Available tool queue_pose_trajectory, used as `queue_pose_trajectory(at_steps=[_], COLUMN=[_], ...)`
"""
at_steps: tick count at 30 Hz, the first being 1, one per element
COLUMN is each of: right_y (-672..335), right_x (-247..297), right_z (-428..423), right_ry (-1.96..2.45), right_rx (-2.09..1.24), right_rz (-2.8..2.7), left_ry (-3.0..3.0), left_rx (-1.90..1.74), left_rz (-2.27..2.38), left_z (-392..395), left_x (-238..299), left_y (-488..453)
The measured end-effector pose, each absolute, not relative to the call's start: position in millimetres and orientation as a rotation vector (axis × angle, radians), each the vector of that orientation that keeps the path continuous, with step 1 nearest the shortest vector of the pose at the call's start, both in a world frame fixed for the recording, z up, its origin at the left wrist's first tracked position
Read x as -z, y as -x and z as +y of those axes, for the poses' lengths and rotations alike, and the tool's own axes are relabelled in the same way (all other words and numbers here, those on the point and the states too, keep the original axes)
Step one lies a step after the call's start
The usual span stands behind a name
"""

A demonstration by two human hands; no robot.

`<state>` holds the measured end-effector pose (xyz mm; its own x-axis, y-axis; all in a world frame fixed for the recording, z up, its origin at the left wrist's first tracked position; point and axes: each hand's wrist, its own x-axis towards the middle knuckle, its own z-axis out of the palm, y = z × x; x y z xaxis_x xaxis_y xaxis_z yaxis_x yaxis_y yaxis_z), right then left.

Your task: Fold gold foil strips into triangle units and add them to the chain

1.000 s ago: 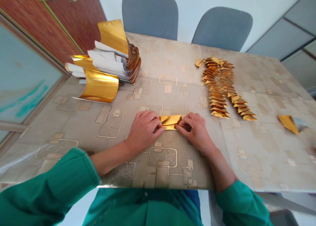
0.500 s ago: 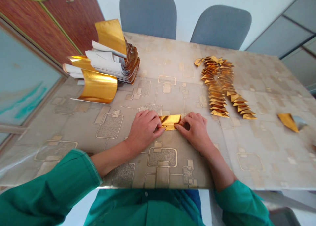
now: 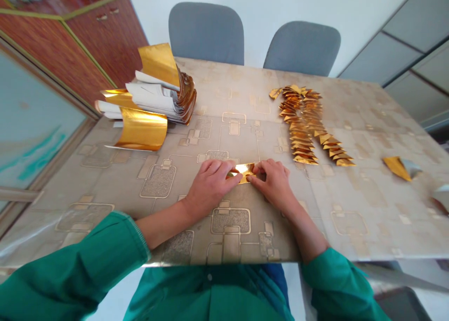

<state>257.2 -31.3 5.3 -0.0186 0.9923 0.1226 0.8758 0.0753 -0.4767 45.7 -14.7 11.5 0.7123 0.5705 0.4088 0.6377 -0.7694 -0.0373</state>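
A small folded gold foil paper (image 3: pixel 244 172) lies on the patterned table (image 3: pixel 351 209) right in front of me. My left hand (image 3: pixel 210 185) presses on its left end with bent fingers, thumb and forefinger pinching the edge. My right hand (image 3: pixel 273 183) does the same at its right end, fingertips closed on the foil. Only a short stretch of gold shows between the two hands.
A stack of gold-and-white sheets (image 3: pixel 157 94) curls up at the back left. Two rows of folded gold triangles (image 3: pixel 308 124) lie at the back right. One loose gold piece (image 3: pixel 400 167) rests at the far right. Two grey chairs (image 3: pixel 206 31) stand behind the table.
My hands have drawn closer together, so the visible strip of gold paper between them is shorter. The view has tilted a little.
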Motion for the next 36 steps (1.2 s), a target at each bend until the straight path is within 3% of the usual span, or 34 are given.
queue_pose_trajectory(at_steps=[13, 18, 36], right_y=[-240.2, -229.5, -222.1], right_x=[-9.1, -4.4, -6.7], right_z=[-42.4, -44.1, -51.3], right_ry=[1.681, 1.904, 1.873], right_rx=[-0.363, -0.285, -0.103], right_rz=[-1.937, -1.975, -1.965], left_ry=[3.020, 3.021, 3.008], left_rx=[0.362, 0.348, 0.481], left_rz=[-0.679, -0.634, -0.687], left_z=[-5.3, -4.4, -15.5], left_x=[-5.9, -1.3, 1.4], left_y=[-48.5, -43.6, -16.1])
